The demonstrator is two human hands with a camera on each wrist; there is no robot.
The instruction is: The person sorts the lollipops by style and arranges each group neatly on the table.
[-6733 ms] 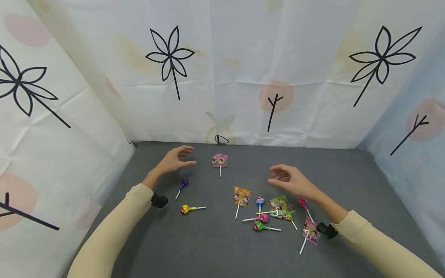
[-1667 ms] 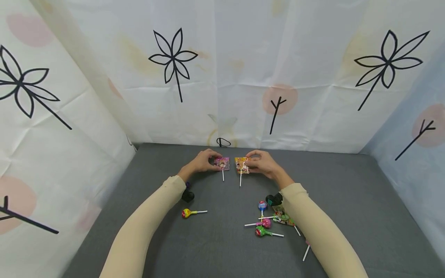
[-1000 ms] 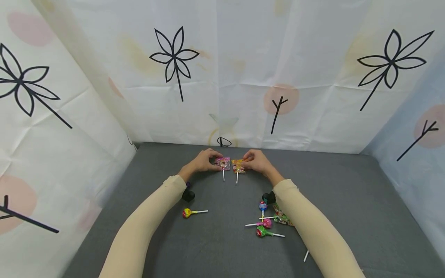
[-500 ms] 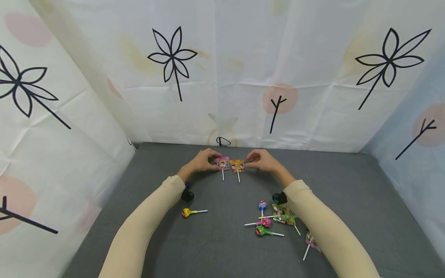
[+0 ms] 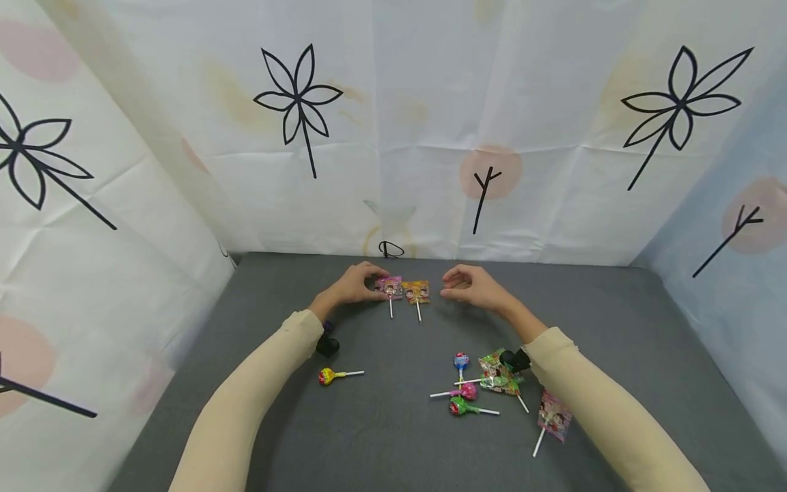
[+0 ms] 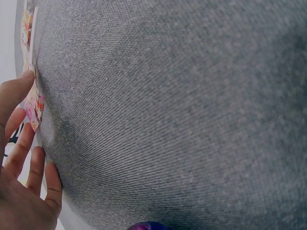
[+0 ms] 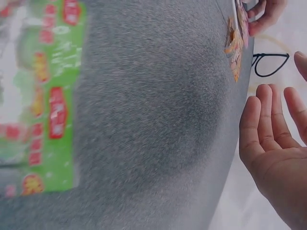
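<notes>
At the back of the table, my left hand (image 5: 355, 284) holds the left side of a pink square-wrapped lollipop (image 5: 391, 288) lying flat, thumb at one edge and fingers at the other. Right beside it lies an orange square-wrapped lollipop (image 5: 416, 292), the two wrappers edge to edge and both sticks toward me. My right hand (image 5: 476, 285) hovers just right of the orange one, fingers loosely bent, nothing in it. In the right wrist view that hand (image 7: 276, 139) is apart from the orange wrapper (image 7: 234, 52).
A yellow lollipop (image 5: 328, 376) lies front left; a purple one (image 6: 148, 225) is mostly hidden by my left wrist. Under my right forearm are blue (image 5: 461, 360), pink (image 5: 468, 391) and green (image 5: 458, 406) round lollipops, a green packet (image 5: 499, 374) and another pink packet (image 5: 555, 415). Printed cloth walls (image 5: 418, 82) enclose the table.
The orange lollipop has travelled from mid-table to beside the pink one. My right hand has let go of it and drawn off right. My left hand has come onto the pink lollipop and stayed.
</notes>
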